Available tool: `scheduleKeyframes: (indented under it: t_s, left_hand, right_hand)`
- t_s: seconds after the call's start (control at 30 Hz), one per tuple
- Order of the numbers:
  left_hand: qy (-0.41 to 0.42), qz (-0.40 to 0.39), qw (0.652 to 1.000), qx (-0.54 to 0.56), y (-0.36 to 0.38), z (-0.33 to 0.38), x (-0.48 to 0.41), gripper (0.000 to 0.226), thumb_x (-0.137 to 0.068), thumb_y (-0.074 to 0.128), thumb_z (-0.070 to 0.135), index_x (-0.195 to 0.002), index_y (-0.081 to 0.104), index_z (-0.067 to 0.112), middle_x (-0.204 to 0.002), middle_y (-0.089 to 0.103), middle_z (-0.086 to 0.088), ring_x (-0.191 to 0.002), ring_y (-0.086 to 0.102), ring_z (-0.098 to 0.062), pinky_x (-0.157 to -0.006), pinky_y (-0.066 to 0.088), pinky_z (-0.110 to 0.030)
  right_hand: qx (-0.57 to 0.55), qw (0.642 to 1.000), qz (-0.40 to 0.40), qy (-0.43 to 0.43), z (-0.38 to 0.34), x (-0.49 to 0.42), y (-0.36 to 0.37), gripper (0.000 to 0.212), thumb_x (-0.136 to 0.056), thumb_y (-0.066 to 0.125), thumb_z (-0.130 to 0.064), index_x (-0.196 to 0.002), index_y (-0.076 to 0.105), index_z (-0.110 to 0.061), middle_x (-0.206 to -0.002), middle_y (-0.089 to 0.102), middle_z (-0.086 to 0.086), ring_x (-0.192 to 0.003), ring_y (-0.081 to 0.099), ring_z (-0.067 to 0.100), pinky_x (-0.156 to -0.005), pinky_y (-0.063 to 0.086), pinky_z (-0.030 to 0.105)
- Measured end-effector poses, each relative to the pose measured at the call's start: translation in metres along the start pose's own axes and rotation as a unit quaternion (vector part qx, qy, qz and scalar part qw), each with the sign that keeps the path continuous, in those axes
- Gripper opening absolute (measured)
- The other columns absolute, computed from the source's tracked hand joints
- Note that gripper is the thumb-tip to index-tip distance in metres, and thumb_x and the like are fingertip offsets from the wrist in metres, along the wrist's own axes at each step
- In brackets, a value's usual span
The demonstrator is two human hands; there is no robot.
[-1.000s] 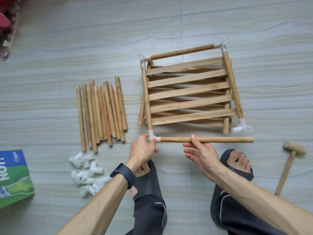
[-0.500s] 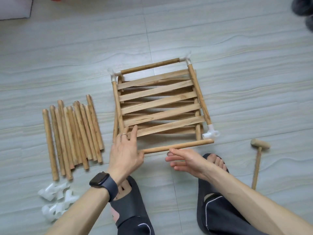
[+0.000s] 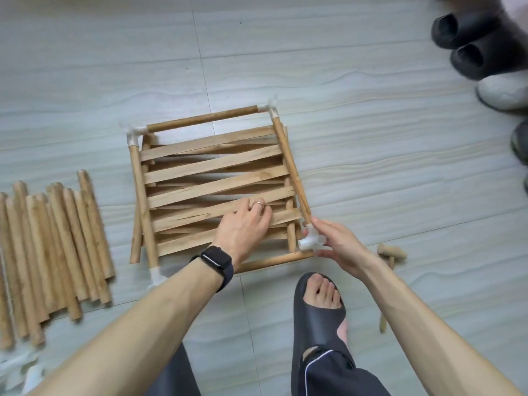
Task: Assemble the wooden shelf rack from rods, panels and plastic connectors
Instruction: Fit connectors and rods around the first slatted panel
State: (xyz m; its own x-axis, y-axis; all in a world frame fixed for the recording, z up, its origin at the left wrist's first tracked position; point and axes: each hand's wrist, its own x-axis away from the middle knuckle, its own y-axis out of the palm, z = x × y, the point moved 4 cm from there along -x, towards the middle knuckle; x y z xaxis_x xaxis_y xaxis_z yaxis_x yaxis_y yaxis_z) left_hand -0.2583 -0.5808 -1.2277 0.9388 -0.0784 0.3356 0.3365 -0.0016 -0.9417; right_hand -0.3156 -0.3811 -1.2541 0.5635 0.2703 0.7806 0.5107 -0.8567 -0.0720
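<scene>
The right hand [image 3: 340, 247] pinches the white connector [image 3: 310, 242] at the near right corner of the frame [image 3: 292, 170], forefinger over it and thumb under. The near rod [image 3: 274, 260] lies on the floor [image 3: 400, 167] with its right end just below that connector; I cannot tell whether it is seated. The left hand [image 3: 243, 221] lies flat and loose on the slats [image 3: 205, 167] inside the frame, gripping nothing. The frame has four rods and four white connectors, one at each corner. The loose rods [image 3: 54, 247] lie well to the left, about a dozen, too blurred to count exactly. One mallet [image 3: 391, 254] lies just right of the right hand. Half a second ago the left hand was at the near rod's left end and the right hand lay under its middle; since then the left has gone onto the slats and the right to the corner.
</scene>
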Motion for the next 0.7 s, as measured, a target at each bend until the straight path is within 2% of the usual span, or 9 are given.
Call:
scheduleKeyframes:
  t_s: [0.1, 0.17, 0.23, 0.33, 0.4, 0.47, 0.53, 0.6, 0.7]
  left_hand:
    - [0.031, 0.007, 0.998, -0.047, 0.002, -0.001, 0.004, 0.046, -0.095, 0.032, 0.004, -0.136, 0.052, 0.008, -0.138, 0.05, -0.015, -0.109, 0.053, -0.031, -0.046, 0.038, -0.028]
    - [0.048, 0.018, 0.997, -0.063, 0.008, -0.002, 0.003, 0.052, -0.096, 0.028, 0.002, -0.145, 0.046, 0.006, -0.144, 0.047, -0.016, -0.11, 0.055, -0.031, -0.048, 0.045, -0.029]
    - [0.065, 0.015, 0.996, -0.065, 0.017, 0.0, 0.0, 0.053, -0.102, 0.03, 0.001, -0.155, 0.026, 0.001, -0.152, 0.036, -0.019, -0.113, 0.056, -0.034, -0.056, 0.049, -0.034]
    - [0.071, 0.021, 0.995, -0.068, 0.019, 0.003, -0.005, 0.058, -0.1, 0.022, -0.002, -0.157, 0.012, 0.0, -0.147, 0.039, -0.018, -0.108, 0.059, -0.037, -0.056, 0.043, -0.037]
    - [0.075, 0.029, 0.994, -0.076, 0.021, 0.003, -0.005, 0.061, -0.098, 0.021, -0.003, -0.158, 0.011, 0.001, -0.137, 0.046, -0.015, -0.102, 0.059, -0.035, -0.053, 0.037, -0.035]
    - [0.059, 0.024, 0.995, -0.072, 0.019, -0.005, -0.006, 0.06, -0.102, 0.029, 0.0, -0.159, 0.01, 0.005, -0.138, 0.046, -0.013, -0.104, 0.058, -0.034, -0.056, 0.037, -0.036]
    - [0.025, 0.013, 0.999, -0.046, 0.015, -0.019, -0.009, 0.063, -0.102, 0.037, 0.002, -0.159, 0.011, 0.008, -0.142, 0.044, -0.013, -0.109, 0.055, -0.035, -0.061, 0.043, -0.038]
    - [-0.01, 0.016, 1.0, -0.012, 0.009, -0.034, -0.011, 0.064, -0.099, 0.045, 0.003, -0.157, 0.019, 0.01, -0.142, 0.045, -0.013, -0.113, 0.053, -0.035, -0.069, 0.053, -0.04]
    - [0.0, 0.084, 0.996, 0.013, 0.001, -0.034, -0.001, 0.042, -0.096, 0.054, 0.014, -0.138, 0.048, 0.01, -0.133, 0.055, -0.016, -0.11, 0.056, -0.032, -0.078, 0.054, -0.043]
  right_hand:
    - [-0.013, 1.0, -0.024, 0.0, -0.001, -0.009, 0.009, 0.032, -0.106, 0.049, -0.038, -0.11, 0.07, -0.014, -0.083, 0.067, -0.01, -0.089, 0.054, 0.012, -0.063, 0.042, 0.024]
    - [-0.001, 0.999, -0.006, -0.033, -0.001, -0.011, 0.01, 0.029, -0.107, 0.048, -0.035, -0.106, 0.069, -0.014, -0.077, 0.062, -0.013, -0.085, 0.053, 0.011, -0.064, 0.041, 0.025]
    - [0.135, 0.985, 0.073, -0.083, -0.003, -0.012, 0.013, 0.031, -0.107, 0.049, -0.034, -0.104, 0.066, -0.009, -0.081, 0.062, -0.008, -0.085, 0.055, 0.016, -0.07, 0.044, 0.033]
    - [0.346, 0.908, 0.213, -0.106, -0.001, -0.009, 0.023, 0.029, -0.107, 0.043, -0.035, -0.1, 0.056, -0.01, -0.089, 0.058, 0.0, -0.089, 0.048, 0.024, -0.077, 0.037, 0.038]
    - [0.257, 0.946, 0.176, -0.089, 0.0, -0.01, 0.022, 0.03, -0.107, 0.047, -0.034, -0.091, 0.059, -0.012, -0.081, 0.058, -0.002, -0.086, 0.051, 0.024, -0.074, 0.038, 0.035]
    - [0.029, 0.999, 0.034, -0.011, 0.009, -0.013, 0.015, 0.027, -0.104, 0.055, -0.031, -0.094, 0.069, -0.01, -0.074, 0.059, -0.004, -0.075, 0.055, 0.019, -0.062, 0.039, 0.031]
    - [-0.103, 0.99, -0.077, 0.065, 0.024, -0.003, 0.008, 0.028, -0.099, 0.061, -0.031, -0.104, 0.072, -0.006, -0.073, 0.058, -0.003, -0.067, 0.055, 0.016, -0.056, 0.036, 0.027]
    - [-0.115, 0.988, -0.06, 0.086, 0.038, 0.003, -0.002, 0.033, -0.098, 0.061, -0.035, -0.108, 0.073, -0.006, -0.075, 0.059, -0.003, -0.066, 0.057, 0.014, -0.057, 0.038, 0.028]
    - [-0.145, 0.983, 0.077, 0.082, 0.054, 0.004, -0.022, 0.034, -0.102, 0.057, -0.036, -0.112, 0.073, -0.008, -0.075, 0.062, -0.006, -0.069, 0.058, 0.012, -0.057, 0.043, 0.027]
